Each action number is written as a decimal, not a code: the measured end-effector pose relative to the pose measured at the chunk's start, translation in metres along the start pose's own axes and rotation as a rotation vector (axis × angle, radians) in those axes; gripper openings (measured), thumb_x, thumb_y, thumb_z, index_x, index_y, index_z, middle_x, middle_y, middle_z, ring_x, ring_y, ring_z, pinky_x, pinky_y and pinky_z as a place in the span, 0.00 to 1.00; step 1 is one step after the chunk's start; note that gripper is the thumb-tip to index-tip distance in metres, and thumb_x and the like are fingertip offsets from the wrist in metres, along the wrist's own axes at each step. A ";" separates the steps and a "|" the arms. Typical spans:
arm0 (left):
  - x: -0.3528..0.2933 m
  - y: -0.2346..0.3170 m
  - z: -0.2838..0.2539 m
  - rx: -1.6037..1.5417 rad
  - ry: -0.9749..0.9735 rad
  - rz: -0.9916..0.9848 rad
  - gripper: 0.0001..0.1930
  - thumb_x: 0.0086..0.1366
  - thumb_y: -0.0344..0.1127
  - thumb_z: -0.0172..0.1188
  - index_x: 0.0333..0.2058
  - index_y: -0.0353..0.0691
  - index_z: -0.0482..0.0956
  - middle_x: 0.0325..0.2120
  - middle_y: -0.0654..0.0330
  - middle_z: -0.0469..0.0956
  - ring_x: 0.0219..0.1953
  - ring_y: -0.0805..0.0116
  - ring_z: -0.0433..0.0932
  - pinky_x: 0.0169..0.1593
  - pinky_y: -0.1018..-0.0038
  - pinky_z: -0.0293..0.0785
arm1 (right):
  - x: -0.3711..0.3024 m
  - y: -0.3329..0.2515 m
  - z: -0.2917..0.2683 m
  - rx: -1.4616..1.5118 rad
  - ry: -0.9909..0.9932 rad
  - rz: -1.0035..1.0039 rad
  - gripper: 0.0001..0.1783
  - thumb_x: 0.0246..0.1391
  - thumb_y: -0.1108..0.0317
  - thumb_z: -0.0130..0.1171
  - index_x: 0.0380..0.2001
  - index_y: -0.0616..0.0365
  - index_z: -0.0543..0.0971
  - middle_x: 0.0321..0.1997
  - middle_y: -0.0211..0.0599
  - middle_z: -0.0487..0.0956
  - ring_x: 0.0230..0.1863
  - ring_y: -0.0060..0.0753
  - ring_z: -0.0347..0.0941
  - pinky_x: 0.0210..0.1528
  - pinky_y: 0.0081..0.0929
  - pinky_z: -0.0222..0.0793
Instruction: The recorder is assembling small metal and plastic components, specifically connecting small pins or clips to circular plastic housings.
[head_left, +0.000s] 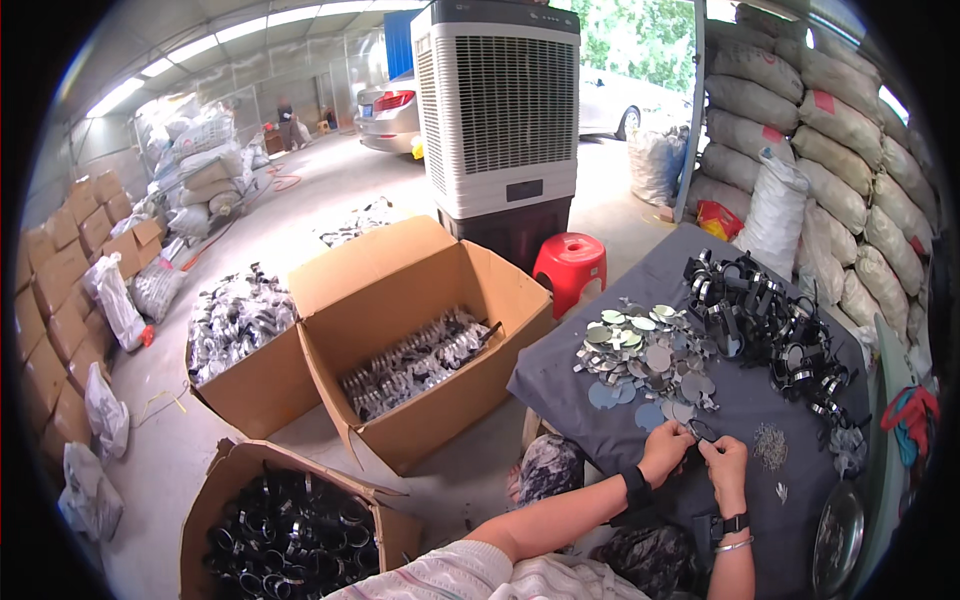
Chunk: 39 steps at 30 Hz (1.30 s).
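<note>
My left hand (664, 452) and my right hand (725, 468) are close together over the grey-covered table (600, 450). Both have fingers pinched on a small black ring-shaped part (703, 430), mostly hidden by the fingertips. Just beyond them lies a heap of flat round discs (655, 358), some silvery, some bluish or greenish. Farther right sits a tangled pile of black and silver ring-shaped fittings (770, 330). Beside my right hand is a small heap of tiny metal pieces, apparently screws (770, 447), with a few loose bits (782, 492) nearer me.
An open carton (430, 430) holds rows of plastic-wrapped parts; another carton (245, 405) is heaped with similar ones. A near-left box (395, 530) contains black ring fittings. A red stool (572, 268) and a tall air cooler (500, 130) stand beyond. Stacked sacks (840, 150) line the right.
</note>
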<state>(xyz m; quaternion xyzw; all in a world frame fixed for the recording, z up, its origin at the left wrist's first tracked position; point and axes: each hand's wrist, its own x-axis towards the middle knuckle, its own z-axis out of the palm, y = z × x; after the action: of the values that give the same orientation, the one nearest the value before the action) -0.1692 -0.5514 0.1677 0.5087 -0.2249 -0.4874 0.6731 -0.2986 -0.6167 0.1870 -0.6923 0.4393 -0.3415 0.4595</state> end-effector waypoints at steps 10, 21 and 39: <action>-0.001 0.021 -0.006 0.315 -0.037 0.099 0.04 0.54 0.30 0.58 0.26 0.36 0.74 0.14 0.64 0.70 0.11 0.77 0.65 0.12 0.77 0.59 | -0.036 -0.013 -0.036 -0.849 0.072 -0.638 0.08 0.41 0.81 0.57 0.28 0.62 0.80 0.28 0.42 0.71 0.37 0.45 0.68 0.43 0.36 0.64; 0.005 0.014 -0.008 0.230 -0.343 -0.035 0.04 0.53 0.29 0.60 0.24 0.38 0.75 0.15 0.65 0.70 0.13 0.76 0.68 0.15 0.77 0.62 | -0.057 -0.038 -0.067 -0.723 0.145 -0.647 0.10 0.41 0.75 0.65 0.29 0.64 0.77 0.30 0.47 0.75 0.31 0.51 0.74 0.30 0.36 0.68; 0.015 0.039 -0.035 0.246 -0.330 -0.084 0.03 0.57 0.27 0.57 0.24 0.37 0.75 0.17 0.63 0.73 0.14 0.76 0.68 0.17 0.79 0.64 | -0.010 -0.020 0.001 -0.218 -0.115 -0.582 0.08 0.47 0.73 0.61 0.32 0.61 0.77 0.35 0.41 0.78 0.37 0.43 0.76 0.39 0.32 0.70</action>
<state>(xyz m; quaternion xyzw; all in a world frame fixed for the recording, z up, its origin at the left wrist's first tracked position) -0.1183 -0.5485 0.1868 0.5091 -0.3686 -0.5605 0.5392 -0.2959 -0.6034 0.2045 -0.8523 0.2302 -0.3698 0.2897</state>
